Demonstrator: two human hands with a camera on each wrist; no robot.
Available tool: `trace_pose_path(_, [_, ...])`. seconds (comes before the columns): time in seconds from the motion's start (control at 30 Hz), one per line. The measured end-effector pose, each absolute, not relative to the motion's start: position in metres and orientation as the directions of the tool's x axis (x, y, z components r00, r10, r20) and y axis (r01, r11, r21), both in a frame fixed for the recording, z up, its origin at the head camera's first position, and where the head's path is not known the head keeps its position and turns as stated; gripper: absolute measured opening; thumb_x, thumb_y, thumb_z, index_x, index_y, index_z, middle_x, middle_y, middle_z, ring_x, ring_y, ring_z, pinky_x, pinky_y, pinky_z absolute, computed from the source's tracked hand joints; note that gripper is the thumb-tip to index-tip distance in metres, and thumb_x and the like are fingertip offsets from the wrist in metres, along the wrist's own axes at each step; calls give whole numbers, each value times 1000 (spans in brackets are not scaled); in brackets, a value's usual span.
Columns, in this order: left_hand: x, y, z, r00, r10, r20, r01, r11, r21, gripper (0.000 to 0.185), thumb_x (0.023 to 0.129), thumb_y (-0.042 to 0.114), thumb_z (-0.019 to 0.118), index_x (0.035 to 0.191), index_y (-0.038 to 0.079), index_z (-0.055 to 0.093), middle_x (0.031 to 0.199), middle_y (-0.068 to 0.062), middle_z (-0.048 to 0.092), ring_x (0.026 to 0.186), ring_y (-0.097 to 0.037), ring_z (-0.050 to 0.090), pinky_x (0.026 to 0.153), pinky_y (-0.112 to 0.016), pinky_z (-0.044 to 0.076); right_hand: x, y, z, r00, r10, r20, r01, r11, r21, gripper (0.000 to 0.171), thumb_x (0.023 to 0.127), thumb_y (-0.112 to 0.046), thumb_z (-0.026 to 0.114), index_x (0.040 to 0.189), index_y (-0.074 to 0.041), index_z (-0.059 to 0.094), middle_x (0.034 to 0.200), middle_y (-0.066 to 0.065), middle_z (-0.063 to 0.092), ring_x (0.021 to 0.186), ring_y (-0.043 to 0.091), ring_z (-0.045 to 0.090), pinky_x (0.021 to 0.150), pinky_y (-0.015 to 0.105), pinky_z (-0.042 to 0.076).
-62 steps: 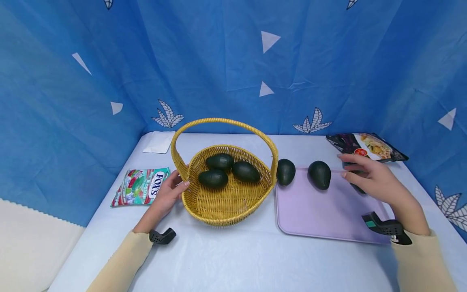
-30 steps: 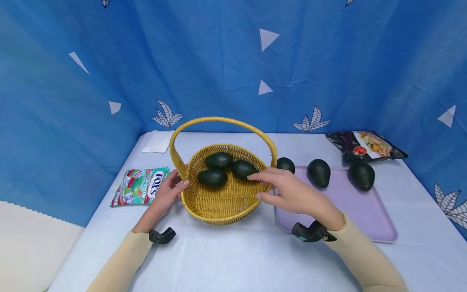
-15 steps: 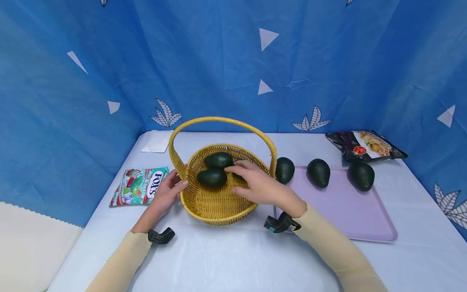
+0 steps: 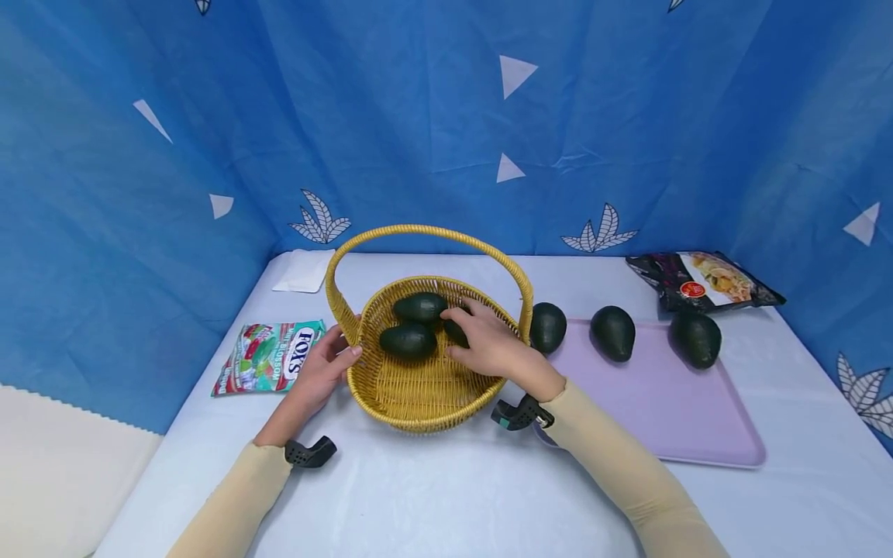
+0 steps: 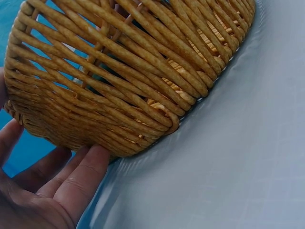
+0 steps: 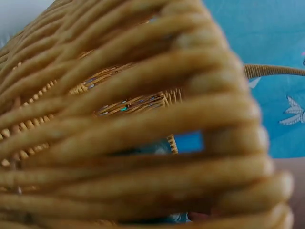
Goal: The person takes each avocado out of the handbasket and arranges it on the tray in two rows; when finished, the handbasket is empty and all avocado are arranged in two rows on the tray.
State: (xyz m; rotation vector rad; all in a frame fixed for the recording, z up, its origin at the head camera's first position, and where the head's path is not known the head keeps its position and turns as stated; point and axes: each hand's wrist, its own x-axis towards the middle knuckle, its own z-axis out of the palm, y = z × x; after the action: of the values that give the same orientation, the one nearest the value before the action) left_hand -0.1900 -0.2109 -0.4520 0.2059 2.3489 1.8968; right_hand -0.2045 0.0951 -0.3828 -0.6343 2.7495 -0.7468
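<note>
Has moved right hand (image 4: 491, 341) from over tray (image 4: 691, 411) into basket (image 4: 418, 391); pinches its rightmost avocado (image 4: 456, 333), grips its left side with left hand (image 4: 321, 372); likely unloading, next needs lifting over its right rim

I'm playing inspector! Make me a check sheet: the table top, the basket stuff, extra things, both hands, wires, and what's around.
Surface: pale table top, no spills seen.
Job's things: wicker basket with three avocados inside; three more avocados along the lilac tray's far side.
Clutter: FOX'S bag at left, white paper behind it, dark packet behind the tray's right end.
Hands: left hand holds the basket's side; right hand curves round one avocado inside, how firmly is hidden.
Cables: nothing seen.
Surroundings: printed blue curtain.
</note>
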Motion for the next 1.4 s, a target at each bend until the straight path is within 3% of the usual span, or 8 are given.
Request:
trace_pose_path(0.13, [-190,-211,-451,-985,175,-4,34,213,977,64,104,19,56,161,11,29,160,-23,39,147,-42,38,91,-10,48,-206,96,-386,-880,-464,-105,-348,778,-523,55,98,-24,66,150,-21,48,166,24,24,150,46,32,111,61,42])
trace_pose_path(0.33, [-190,-211,-451,-984,179,-10,29,215,976,65,104,20,56,161,11,28,159,-23,40,147,-42,39,91,-11,49,-206,96,-389,-866,-487,-115,-356,760,-543,47,98,-19,66,143,-23,56,154,20,43,132,37,53,102,53,49])
trace_pose_path(0.57, [-191,-211,-452,-985,173,-17,24,228,973,64,103,22,57,161,13,29,158,-22,41,146,-42,40,92,-12,48,-206,98,-390,-846,-523,-106,-382,732,-564,44,97,-17,66,140,-19,57,149,18,50,137,35,49,106,53,47])
trace_pose_path(1.13, [-189,-211,-452,-986,165,-17,22,230,973,64,103,22,57,161,13,30,158,-22,41,147,-41,40,92,-12,49,-208,99,-389,-816,-560,-140,-392,715,-578,52,94,-26,71,143,-20,56,139,16,58,119,31,59,92,44,52])
trace_pose_path(1.4, [-189,-211,-452,-985,175,1,40,216,976,64,104,20,55,161,9,28,158,-22,41,146,-41,40,93,-11,48,-211,101,-389,-801,-581,-142,-375,673,-637,54,91,-16,69,144,-19,56,147,13,57,132,32,55,101,47,50])
